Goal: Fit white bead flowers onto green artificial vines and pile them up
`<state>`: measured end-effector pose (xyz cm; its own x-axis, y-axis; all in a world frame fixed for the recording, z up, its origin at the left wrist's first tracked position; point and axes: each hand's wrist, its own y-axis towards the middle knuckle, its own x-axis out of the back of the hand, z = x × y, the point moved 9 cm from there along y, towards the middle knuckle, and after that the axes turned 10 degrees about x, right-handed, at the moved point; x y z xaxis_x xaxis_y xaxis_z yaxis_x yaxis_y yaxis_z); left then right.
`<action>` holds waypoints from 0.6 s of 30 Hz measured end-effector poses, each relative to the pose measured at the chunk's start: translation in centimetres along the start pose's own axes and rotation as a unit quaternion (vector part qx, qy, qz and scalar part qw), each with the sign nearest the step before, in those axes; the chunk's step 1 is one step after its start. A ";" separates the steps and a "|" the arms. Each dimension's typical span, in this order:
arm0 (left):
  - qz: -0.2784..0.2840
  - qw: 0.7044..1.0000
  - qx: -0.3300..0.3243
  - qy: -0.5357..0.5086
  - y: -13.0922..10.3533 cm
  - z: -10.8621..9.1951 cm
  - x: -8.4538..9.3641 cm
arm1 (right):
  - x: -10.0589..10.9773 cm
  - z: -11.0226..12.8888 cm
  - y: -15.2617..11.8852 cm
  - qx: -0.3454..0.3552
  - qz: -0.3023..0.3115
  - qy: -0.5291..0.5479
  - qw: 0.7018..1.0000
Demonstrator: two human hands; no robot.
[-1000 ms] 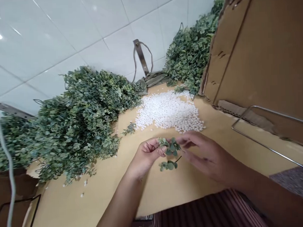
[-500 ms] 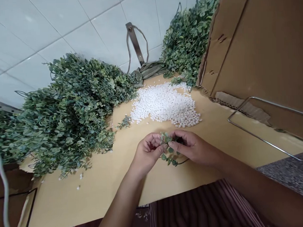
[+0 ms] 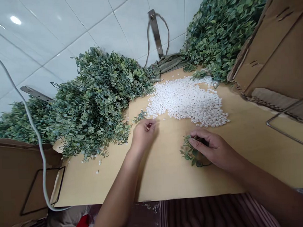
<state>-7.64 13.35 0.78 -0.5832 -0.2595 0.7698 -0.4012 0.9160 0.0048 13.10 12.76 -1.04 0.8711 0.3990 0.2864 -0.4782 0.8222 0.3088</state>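
My left hand (image 3: pixel 144 135) is over the board at the near left edge of a heap of small white bead-like pieces (image 3: pixel 184 99). Its fingers are curled together with the tips close; whatever may be between them is too small to make out. Just beyond it lies a loose leafy sprig (image 3: pixel 141 116). Between the thumb and fingers of my right hand (image 3: pixel 212 147) is an artificial green leaf sprig (image 3: pixel 192 153), its leaves hanging to the left and its dark stem partly hidden by the hand.
A big mound of artificial greenery (image 3: pixel 98 98) fills the left, and another pile (image 3: pixel 220 35) stands back right beside a cardboard box (image 3: pixel 275 46). A wire handle (image 3: pixel 285 113) juts in at right. A pale cable (image 3: pixel 33 121) hangs at left. Tiled wall behind.
My left hand has come off the sprig and moved left, towards the white pieces. My right hand keeps hold of the sprig. The camera view has shifted left.
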 end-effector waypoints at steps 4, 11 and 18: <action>-0.032 0.999 0.002 0.040 2.5 0.6 -0.3 | -1.0 -0.7 -0.6 -0.039 0.037 0.018 0.998; -0.036 0.999 0.016 0.013 3.4 0.0 -1.2 | -1.3 -0.7 -0.7 -0.039 0.053 -0.009 0.998; 0.094 0.961 0.089 -0.245 -0.5 -0.6 -2.3 | -0.9 -0.3 -0.7 -0.044 0.036 -0.016 0.998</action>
<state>-5.68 13.62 -0.58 -0.9021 -0.2480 0.3533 -0.3456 0.9053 -0.2470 12.66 11.94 -1.81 0.8301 0.4461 0.3347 -0.5264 0.8250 0.2058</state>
